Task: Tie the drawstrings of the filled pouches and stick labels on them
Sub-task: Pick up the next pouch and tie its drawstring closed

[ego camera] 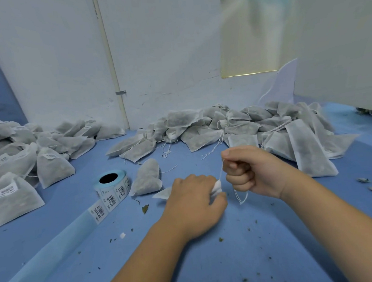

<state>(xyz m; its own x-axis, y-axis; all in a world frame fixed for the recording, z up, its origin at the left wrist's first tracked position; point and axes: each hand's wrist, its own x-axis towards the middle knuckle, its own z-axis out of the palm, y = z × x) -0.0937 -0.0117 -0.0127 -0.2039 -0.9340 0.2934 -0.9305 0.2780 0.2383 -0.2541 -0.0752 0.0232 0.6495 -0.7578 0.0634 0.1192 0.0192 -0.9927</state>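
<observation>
Head view: on the blue table (pixel 253 235), the left hand (pixel 194 204) clamps the gathered neck of a pouch (pixel 216 188) while the right hand (pixel 246 171), fisted, pulls its drawstring (pixel 220 173) taut, beside the label roll (pixel 112 185).

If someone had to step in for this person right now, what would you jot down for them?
Left hand: closed on the gathered neck of a pouch, pressing it to the blue table.
Right hand: fist shut on that pouch's drawstring, pulling it taut.
Done: labelled pouches heaped at far left.
Left: finish this knot, label it from the label roll, then the single pouch beside the roll and the unlabelled pile at the back right, strings loose.
</observation>
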